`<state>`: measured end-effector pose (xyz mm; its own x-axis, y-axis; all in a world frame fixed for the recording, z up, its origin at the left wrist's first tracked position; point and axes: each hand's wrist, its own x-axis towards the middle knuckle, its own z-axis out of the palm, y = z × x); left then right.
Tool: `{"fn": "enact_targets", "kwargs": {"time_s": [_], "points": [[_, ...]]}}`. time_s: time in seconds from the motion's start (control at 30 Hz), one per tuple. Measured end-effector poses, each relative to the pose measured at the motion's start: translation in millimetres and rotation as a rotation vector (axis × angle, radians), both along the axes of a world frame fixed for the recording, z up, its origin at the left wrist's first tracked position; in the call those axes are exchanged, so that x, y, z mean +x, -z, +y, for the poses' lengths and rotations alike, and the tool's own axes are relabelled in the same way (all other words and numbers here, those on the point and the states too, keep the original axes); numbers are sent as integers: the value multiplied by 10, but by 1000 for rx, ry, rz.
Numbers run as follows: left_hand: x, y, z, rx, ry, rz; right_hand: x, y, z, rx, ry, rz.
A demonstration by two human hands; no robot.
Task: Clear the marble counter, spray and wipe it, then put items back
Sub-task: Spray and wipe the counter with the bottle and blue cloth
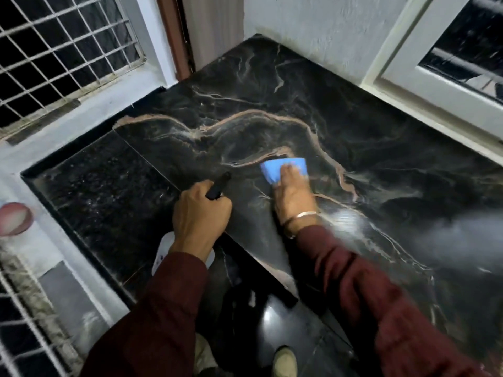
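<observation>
The right hand lies flat on the dark marble surface, fingers together and pressed on a blue cloth — the cloth sticks out ahead of the fingertips and to their left, its near part hidden under the hand. The left hand is closed round a spray bottle; only the black nozzle shows beyond the fingers, and a bit of white body below the wrist — the rest is covered. The surface's right side is smeared by blur.
</observation>
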<state>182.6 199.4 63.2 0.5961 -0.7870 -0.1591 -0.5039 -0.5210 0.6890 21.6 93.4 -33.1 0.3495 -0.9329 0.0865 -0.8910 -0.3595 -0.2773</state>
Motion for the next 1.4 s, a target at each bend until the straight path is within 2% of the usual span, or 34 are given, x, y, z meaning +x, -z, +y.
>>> {"fn": "enact_targets", "kwargs": {"time_s": [0.07, 0.13, 0.2, 0.27, 0.4, 0.5, 0.67, 0.73, 0.8, 0.87, 0.93, 1.0, 1.07, 1.13, 1.2, 1.27, 1.33, 1.4], "points": [[-140, 70, 68, -24, -31, -2, 151, -15, 482, 15, -287, -87], [-267, 94, 127, -48, -47, -23, -59, -81, 861, 115, -584, -71], [-362, 100, 204, -59, -41, -32, -536, -117, 852, 94, -714, -1], [-422, 103, 299, -44, -44, -23, -1012, -92, 523, 13, -557, 34], [-490, 153, 475, 43, -48, 22, -1560, -105, -294, 25, 58, -16], [-504, 172, 532, 173, -31, 33, -1196, -70, -358, 10, 176, -10], [-515, 206, 643, 65, -106, 82, -226, 34, 147, 3, -77, -126], [-447, 209, 655, 33, -186, 71, 45, 33, 519, -20, -293, -136], [-376, 190, 657, 17, -216, 39, 24, 16, 922, -61, -614, -67], [-319, 158, 681, 10, -212, 26, -289, -26, 1098, 27, -755, -10], [-278, 123, 715, 8, -206, 33, -688, -18, 919, 37, -628, 9], [-257, 104, 749, 5, -194, 33, -997, -21, 499, 5, -293, 1], [-261, 95, 779, 0, -178, 24, -961, -60, 132, 7, -14, -32], [-313, 91, 776, -7, -152, 15, -586, -27, 107, 12, 23, 16], [-380, 85, 764, -5, -134, 17, -177, 51, 358, -35, -135, 40], [-478, 82, 736, -9, -118, 34, -88, 114, 763, -42, -379, -15], [-561, 84, 719, -23, -98, 46, -369, 16, 1137, 19, -606, -23], [-619, 75, 707, -28, -89, 56, -858, -77, 1276, 101, -734, 38]]}}
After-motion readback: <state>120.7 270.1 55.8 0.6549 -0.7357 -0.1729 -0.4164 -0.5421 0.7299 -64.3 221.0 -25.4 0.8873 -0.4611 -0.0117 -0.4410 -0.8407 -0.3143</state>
